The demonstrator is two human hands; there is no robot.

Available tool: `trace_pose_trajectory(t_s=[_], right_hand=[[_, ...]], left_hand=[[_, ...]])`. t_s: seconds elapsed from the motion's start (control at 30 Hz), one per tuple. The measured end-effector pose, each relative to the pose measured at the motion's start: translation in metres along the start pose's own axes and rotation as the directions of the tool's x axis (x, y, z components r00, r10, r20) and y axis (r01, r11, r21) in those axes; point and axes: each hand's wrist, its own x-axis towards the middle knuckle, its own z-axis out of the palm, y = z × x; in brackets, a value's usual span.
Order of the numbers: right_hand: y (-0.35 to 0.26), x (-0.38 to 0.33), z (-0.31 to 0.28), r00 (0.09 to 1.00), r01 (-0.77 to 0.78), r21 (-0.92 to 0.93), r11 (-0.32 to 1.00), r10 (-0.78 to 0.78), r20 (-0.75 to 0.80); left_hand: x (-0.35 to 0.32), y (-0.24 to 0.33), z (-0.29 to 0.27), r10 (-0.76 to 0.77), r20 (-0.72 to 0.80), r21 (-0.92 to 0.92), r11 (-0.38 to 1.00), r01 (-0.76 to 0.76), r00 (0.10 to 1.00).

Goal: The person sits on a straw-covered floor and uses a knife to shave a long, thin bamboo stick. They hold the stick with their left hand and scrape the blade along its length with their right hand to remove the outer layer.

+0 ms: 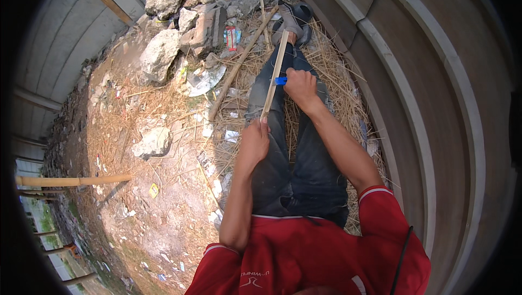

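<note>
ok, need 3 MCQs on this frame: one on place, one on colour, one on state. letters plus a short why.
1. Where does the left hand grip the thin wooden strip?
A. at its near end
B. at its far end
C. at its middle

2. What colour is the small tool in the right hand?
A. yellow
B. blue
C. green

3. How is the strip held?
A. lying flat on the straw
B. standing upright in the ground
C. slanted along the leg, between both hands

Answers:
1 A: the left fist closes on the end nearest the body.
2 B: a blue piece shows at the right fingers, against the strip.
3 C: the strip runs from the left hand up past the right hand toward the foot.
</note>
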Motion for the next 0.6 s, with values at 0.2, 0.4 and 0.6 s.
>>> trace_pose_trajectory(t_s=[0.2,0.4,0.6], right_hand=[[0.076,0.045,-0.021,0.942,-0.314,-0.131,0.94,0.326,0.076],[0.208,0.053,-0.054,0.632,-0.775,0.059,0.629,0.774,0.042],[0.298,0.041,-0.071,0.746,-0.648,0.118,0.753,0.658,-0.103]], left_hand=[[-0.037,-0.001,0.017,-0.03,0.145,-0.075,0.996,0.041,0.989],[-0.089,-0.026,-0.019,0.007,0.353,-0.075,0.997,0.021,0.936],[-0.08,-0.05,-0.029,-0.17,0.379,-0.213,0.94,0.265,0.909]])
